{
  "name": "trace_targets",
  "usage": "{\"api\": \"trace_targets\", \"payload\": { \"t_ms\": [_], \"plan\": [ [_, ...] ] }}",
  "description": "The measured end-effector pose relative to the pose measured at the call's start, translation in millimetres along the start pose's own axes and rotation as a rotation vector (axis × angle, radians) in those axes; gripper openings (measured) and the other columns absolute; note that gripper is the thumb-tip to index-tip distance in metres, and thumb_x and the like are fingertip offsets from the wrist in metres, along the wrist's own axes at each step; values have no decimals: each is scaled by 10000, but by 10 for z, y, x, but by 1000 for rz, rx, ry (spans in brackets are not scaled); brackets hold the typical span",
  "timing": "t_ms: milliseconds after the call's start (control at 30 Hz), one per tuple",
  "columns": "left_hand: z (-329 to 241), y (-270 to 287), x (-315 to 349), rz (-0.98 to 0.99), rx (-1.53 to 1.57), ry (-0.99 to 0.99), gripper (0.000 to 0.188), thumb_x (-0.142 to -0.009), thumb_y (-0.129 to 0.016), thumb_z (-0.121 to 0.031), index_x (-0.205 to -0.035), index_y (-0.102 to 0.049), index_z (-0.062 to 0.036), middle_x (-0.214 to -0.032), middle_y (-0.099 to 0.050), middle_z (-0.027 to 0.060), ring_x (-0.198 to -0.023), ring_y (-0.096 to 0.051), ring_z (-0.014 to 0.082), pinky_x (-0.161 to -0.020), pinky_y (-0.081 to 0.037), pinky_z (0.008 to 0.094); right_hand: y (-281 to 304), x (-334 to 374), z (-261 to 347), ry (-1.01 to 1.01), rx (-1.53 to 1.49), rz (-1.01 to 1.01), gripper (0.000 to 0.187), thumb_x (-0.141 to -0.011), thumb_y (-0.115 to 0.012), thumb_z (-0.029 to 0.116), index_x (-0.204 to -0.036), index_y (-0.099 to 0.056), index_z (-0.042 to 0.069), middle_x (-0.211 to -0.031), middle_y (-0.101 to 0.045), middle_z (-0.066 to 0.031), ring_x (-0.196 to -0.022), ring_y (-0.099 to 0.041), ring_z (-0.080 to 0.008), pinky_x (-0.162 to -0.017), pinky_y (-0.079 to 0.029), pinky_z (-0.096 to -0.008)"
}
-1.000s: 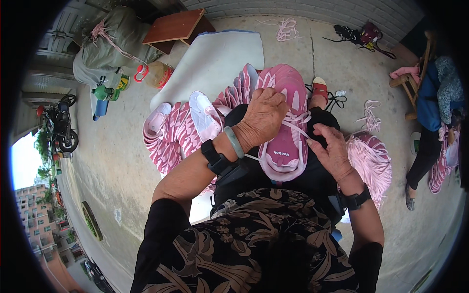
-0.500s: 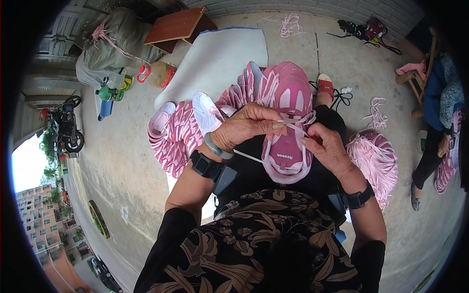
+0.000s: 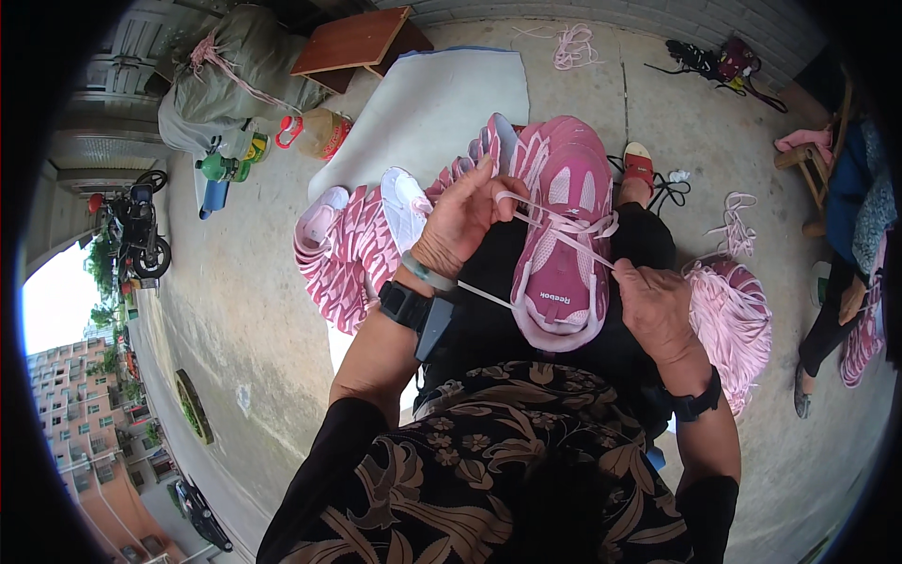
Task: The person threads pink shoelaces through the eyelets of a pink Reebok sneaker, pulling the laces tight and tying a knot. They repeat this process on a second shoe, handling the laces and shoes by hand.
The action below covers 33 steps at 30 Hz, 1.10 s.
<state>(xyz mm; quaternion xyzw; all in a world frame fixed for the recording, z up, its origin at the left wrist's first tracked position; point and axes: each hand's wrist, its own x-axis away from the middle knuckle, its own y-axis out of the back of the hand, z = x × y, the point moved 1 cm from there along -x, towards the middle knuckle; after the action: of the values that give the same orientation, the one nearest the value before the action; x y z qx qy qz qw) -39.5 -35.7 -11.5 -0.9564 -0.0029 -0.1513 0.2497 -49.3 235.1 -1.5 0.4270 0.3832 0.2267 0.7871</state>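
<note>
A pink shoe upper [image 3: 561, 273] rests across my dark-trousered lap, with a stack of similar uppers [image 3: 575, 141] running on behind it. A pale pink shoelace [image 3: 590, 252] crosses its eyelet area. My left hand [image 3: 463, 224] pinches one end of the lace at the left of the upper, with the strand wrapped at the fingers. On the other side my right hand [image 3: 655, 308] grips the other end between thumb and bent fingers. Both strands look taut, pulled outward from the crossing. A pale strand also runs from near my left wrist to the upper's heel edge.
More stacked uppers [image 3: 348, 254] lie at my left, and a bundle of pink laces [image 3: 728, 324] at my right. Loose laces [image 3: 738, 224] are on the concrete. Beyond stand bottles [image 3: 315, 133], a white sheet [image 3: 442, 94] and a brown board [image 3: 348, 47]. Another person [image 3: 860, 216] sits far right.
My hands have moved apart from over the upper, the left going left and the right going right and slightly down. The lace between them has drawn tight across the upper.
</note>
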Motion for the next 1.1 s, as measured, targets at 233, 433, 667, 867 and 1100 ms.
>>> {"api": "trace_targets", "payload": {
  "t_ms": [233,433,667,867,1100],
  "plan": [
    [175,-353,57,-130,-481,36,307,-844,-615,-373,-754,-619,-79,-725,-533,-32,-675,-430,54,-633,-343,188,731,905,-187,-73,261,-80,284,-707,-558,-49,-984,-601,-2,-605,-524,-93,-468,-472,-253,-466,-376,-348],
    [337,-283,43,-240,-742,-177,184,-871,-601,-209,-832,-596,-28,-724,-537,-26,-724,-457,35,-672,-384,187,475,1307,-265,-306,-165,124,277,-748,-589,43,-1020,-572,-5,-730,-588,-160,-586,-562,-276,-540,-438,-361],
    [246,-784,115,-109,-1390,-694,83,-694,-645,-73,-771,-647,-42,-952,-609,88,-882,-549,292,-800,-413,401,22,-55,113,-492,-420,50,659,-646,-739,216,-1173,-398,16,-1037,-547,-174,-878,-581,-274,-706,-484,-346],
    [382,-849,70,-184,-1585,-631,120,-637,-639,-100,-753,-657,-76,-1075,-572,89,-1021,-490,287,-849,-364,425,-271,-192,147,-479,-412,103,526,-645,-690,161,-1094,-463,9,-942,-590,-159,-825,-601,-321,-698,-486,-391],
    [436,-917,110,-170,-1682,-636,164,-610,-646,-110,-769,-642,-68,-1185,-518,91,-1066,-469,292,-854,-363,423,-375,-111,-15,-474,-522,46,273,-695,-557,-40,-967,-587,-34,-837,-652,-137,-763,-635,-215,-692,-488,-284]
  ]
}}
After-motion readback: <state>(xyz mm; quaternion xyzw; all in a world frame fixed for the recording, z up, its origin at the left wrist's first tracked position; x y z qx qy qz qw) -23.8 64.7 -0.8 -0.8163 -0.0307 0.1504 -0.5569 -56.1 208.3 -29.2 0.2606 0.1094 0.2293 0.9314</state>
